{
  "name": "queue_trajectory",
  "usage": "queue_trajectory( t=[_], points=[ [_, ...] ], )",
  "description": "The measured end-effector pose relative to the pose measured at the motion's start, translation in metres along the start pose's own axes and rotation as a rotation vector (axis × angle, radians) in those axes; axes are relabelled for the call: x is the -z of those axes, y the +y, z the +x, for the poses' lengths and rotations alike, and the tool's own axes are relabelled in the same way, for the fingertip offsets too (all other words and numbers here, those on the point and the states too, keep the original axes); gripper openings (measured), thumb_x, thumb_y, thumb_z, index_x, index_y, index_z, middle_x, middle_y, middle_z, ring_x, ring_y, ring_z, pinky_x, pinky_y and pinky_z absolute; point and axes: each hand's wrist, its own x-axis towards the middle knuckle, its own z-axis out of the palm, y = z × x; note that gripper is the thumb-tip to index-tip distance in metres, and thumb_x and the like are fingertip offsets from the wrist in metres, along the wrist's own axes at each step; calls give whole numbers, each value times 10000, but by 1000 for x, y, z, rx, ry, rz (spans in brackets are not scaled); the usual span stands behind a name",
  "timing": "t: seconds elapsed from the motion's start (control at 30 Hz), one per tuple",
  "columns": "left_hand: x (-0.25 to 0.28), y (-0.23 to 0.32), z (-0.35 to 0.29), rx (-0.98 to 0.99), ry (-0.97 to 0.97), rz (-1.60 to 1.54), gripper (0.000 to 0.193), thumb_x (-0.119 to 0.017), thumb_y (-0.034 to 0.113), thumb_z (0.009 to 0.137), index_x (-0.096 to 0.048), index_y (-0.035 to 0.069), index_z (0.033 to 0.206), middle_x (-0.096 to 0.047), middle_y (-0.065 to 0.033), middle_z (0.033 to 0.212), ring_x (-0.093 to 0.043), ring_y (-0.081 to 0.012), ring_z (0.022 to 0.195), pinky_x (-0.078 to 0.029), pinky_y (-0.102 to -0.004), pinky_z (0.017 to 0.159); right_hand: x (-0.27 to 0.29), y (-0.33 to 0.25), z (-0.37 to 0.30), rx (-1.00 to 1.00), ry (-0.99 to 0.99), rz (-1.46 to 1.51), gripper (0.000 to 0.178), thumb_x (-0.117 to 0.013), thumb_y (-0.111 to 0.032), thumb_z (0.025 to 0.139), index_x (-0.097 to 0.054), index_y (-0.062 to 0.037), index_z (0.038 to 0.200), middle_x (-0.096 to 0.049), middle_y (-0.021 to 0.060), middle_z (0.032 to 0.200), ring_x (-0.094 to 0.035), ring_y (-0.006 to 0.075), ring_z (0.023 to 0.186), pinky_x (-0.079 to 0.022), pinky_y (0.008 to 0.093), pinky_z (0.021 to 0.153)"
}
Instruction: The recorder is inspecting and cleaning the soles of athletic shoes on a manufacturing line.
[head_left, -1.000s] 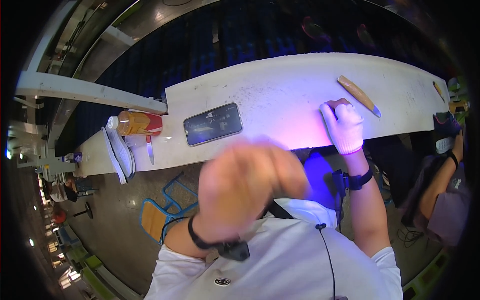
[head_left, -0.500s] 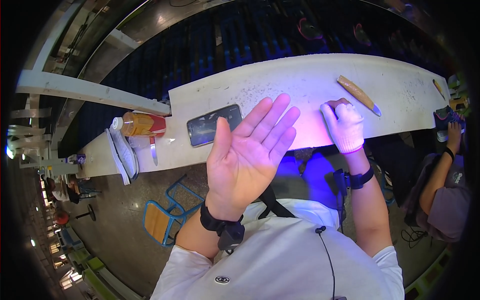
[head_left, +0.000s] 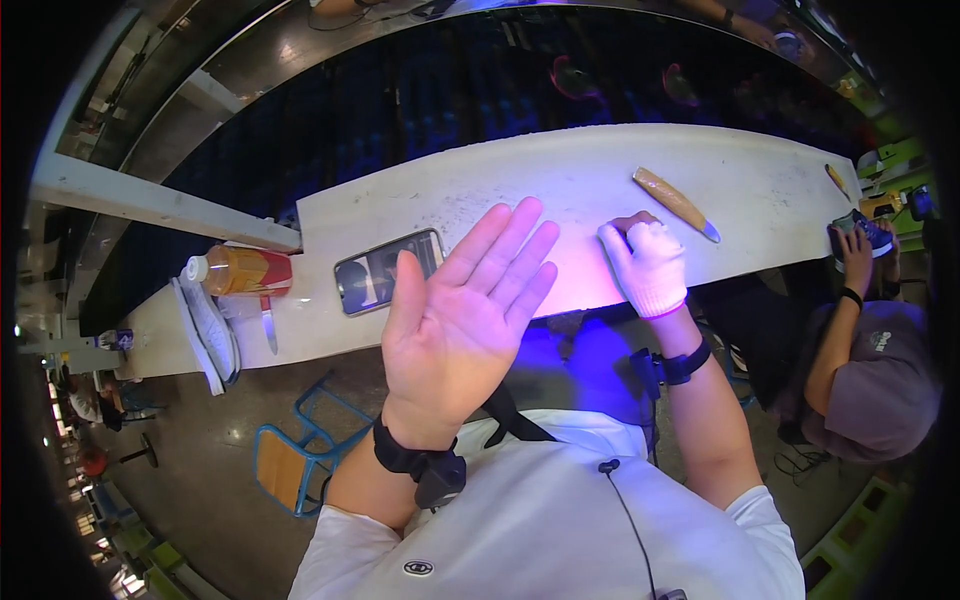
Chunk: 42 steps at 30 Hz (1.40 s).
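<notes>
Phone (head_left: 372, 272) partly behind left hand (head_left: 455, 335)

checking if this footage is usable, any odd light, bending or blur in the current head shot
Head view: violet-blue light tints the table and gloved right hand; head view: the table's far edge bows, picture corners black; head view: left hand sharp, no obvious motion blur.

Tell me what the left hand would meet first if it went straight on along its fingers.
The way looks free across the white tabletop to its far edge; the phone lies left of the line. The left hand seems raised, so whether it would touch the surface is unclear.
</notes>
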Motion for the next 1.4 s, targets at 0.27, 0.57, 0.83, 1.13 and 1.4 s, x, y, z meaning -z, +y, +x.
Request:
queue_trajectory(
  t=[0.27,0.57,0.83,1.13,1.4],
  points=[
    [35,-1,-4,88,268,318,771,-317,538,1199,-348,-74,1667,-351,-276,1755,-367,-429,1622,-306,-543,1340,27,0,84,-121,-324,-11,324,-754,-376,992,-800,-55,979,-770,195,943,-773,377,911,-619,469,832],
    [67,-10,-23,203,329,371,666,-295,431,1226,-377,-76,1651,-432,-248,1716,-450,-379,1581,-370,-515,1309,-83,20,293,-116,-514,-376,838,-819,-554,889,-613,-13,1495,-746,267,1333,-712,445,1247,-567,480,1060],
    [73,10,-16,68,306,169,767,-265,545,1204,-362,-54,1672,-386,-252,1746,-388,-396,1619,-303,-525,1341,-115,47,307,-309,-421,151,1034,-900,-561,834,-506,7,1604,-696,251,1461,-643,388,1397,-488,450,1176],
    [56,18,18,-188,196,118,959,-199,700,1151,-222,-70,1722,-221,-232,1820,-188,-373,1698,-153,-501,1383,48,-60,150,-437,-278,977,623,-891,-170,888,-620,54,1402,-742,105,1184,-732,171,1036,-618,350,932],
    [20,-41,30,-134,82,532,966,-171,798,1101,-437,39,1636,-559,-126,1611,-558,-271,1467,-413,-458,1265,91,-132,5,-532,-184,1020,897,-981,-183,786,-497,34,1509,-715,155,1315,-706,198,1182,-597,388,1039]
  ],
)
